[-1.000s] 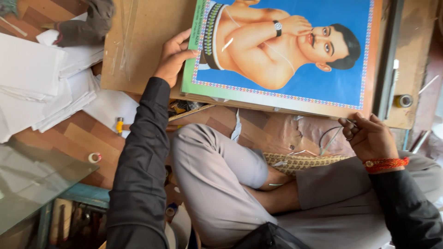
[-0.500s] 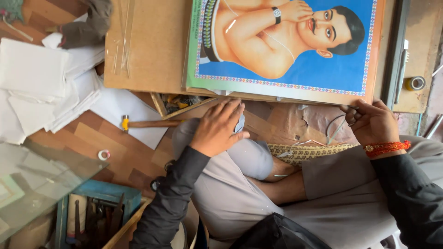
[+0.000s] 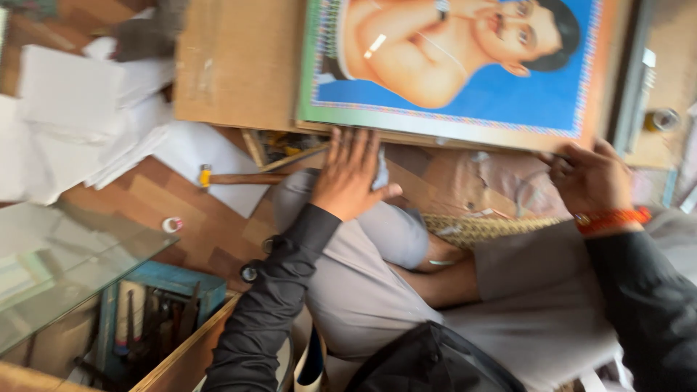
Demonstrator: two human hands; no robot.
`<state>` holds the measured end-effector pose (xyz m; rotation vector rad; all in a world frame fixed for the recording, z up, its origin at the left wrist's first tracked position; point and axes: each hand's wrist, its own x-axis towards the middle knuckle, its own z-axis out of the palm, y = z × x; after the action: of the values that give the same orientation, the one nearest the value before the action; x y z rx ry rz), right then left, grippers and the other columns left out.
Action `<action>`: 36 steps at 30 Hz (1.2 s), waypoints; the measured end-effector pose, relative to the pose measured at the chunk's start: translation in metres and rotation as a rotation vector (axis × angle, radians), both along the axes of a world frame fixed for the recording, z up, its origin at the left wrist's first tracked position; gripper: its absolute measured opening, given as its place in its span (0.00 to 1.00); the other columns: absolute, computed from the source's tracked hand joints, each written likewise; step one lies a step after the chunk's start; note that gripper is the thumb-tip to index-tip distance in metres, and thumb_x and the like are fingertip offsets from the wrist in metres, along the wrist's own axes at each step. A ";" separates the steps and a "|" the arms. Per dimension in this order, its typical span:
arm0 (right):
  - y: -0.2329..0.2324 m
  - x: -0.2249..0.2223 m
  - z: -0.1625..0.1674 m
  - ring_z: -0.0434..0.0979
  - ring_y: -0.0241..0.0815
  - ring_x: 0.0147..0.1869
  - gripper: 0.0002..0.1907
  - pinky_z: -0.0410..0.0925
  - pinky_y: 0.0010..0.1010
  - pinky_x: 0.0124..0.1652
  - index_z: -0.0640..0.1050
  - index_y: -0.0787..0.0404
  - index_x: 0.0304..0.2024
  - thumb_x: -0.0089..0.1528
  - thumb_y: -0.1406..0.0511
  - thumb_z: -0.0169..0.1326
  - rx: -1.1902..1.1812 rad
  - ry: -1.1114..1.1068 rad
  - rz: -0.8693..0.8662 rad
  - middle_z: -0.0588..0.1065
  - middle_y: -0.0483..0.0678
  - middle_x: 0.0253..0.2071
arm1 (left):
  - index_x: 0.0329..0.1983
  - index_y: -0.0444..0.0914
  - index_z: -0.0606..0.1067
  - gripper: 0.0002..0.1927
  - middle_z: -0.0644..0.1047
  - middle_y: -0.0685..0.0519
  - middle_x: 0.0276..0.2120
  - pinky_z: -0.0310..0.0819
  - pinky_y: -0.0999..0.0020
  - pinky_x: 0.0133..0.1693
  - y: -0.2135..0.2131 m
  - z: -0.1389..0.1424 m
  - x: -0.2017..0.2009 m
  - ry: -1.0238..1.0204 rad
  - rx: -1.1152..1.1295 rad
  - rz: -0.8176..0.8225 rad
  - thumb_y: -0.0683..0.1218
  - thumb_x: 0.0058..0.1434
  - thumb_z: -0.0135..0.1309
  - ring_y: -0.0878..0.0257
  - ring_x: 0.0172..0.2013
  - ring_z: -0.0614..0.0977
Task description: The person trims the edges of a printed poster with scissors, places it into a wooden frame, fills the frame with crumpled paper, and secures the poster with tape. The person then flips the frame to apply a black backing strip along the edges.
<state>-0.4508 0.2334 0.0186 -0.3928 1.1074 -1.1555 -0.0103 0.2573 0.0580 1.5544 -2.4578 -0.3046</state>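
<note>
Wooden flooring (image 3: pixel 156 199) carries stacked white sheets (image 3: pixel 69 120) and a hammer (image 3: pixel 232 178). Head view: left hand (image 3: pixel 353 174), fingers spread flat and holding nothing, rests on the knee, fingertips touching the near edge of the blue portrait print (image 3: pixel 465 72) on its brown board (image 3: pixel 236 65). Right hand (image 3: pixel 592 178), fingers curled, touches that edge; whether it grips is unclear.

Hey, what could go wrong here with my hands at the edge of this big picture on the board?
The picture overhangs the brown board toward your lap; with only the right hand at its edge, it might tip or slide off. The left hand rests on your knee, near the hammer. A glass sheet lies close by your left elbow and could get knocked.
</note>
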 end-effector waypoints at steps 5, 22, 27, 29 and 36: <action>0.003 0.001 0.006 0.80 0.50 0.51 0.09 0.70 0.28 0.39 0.68 0.70 0.57 0.74 0.74 0.43 -0.012 -0.024 -0.014 0.74 0.56 0.46 | 0.73 0.25 0.56 0.56 0.60 0.28 0.69 0.38 0.38 0.69 -0.029 -0.005 -0.014 -0.014 0.128 0.079 0.76 0.63 0.47 0.32 0.70 0.58; 0.006 0.004 0.016 0.84 0.50 0.48 0.08 0.75 0.36 0.41 0.68 0.58 0.53 0.75 0.62 0.42 0.037 -0.007 -0.082 0.79 0.55 0.47 | 0.67 0.31 0.69 0.35 0.66 0.40 0.67 0.50 0.47 0.73 0.010 -0.036 -0.230 0.300 -0.094 -0.322 0.54 0.60 0.60 0.45 0.71 0.64; 0.007 0.000 0.012 0.84 0.54 0.50 0.08 0.77 0.39 0.41 0.67 0.60 0.55 0.74 0.65 0.44 0.017 0.077 -0.079 0.78 0.56 0.50 | 0.62 0.30 0.71 0.33 0.68 0.39 0.63 0.52 0.43 0.70 -0.008 -0.059 -0.254 0.284 -0.043 -0.192 0.60 0.66 0.58 0.46 0.66 0.67; 0.007 0.001 0.013 0.85 0.53 0.50 0.11 0.78 0.39 0.42 0.67 0.62 0.57 0.73 0.66 0.43 0.012 0.099 -0.045 0.78 0.56 0.51 | 0.59 0.40 0.74 0.24 0.68 0.41 0.64 0.55 0.46 0.70 -0.011 -0.058 -0.253 0.253 0.088 -0.210 0.59 0.68 0.56 0.46 0.68 0.67; 0.010 0.005 0.018 0.83 0.49 0.49 0.13 0.75 0.36 0.41 0.68 0.59 0.63 0.76 0.67 0.43 0.023 0.076 0.033 0.78 0.54 0.52 | 0.74 0.31 0.59 0.45 0.59 0.41 0.75 0.48 0.49 0.76 0.029 -0.017 -0.195 0.233 -0.018 -0.155 0.57 0.59 0.60 0.48 0.76 0.57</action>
<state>-0.4456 0.2434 0.0363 -0.4382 1.1757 -1.1056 -0.2053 0.2867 0.0409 1.2447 -2.3927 -0.4605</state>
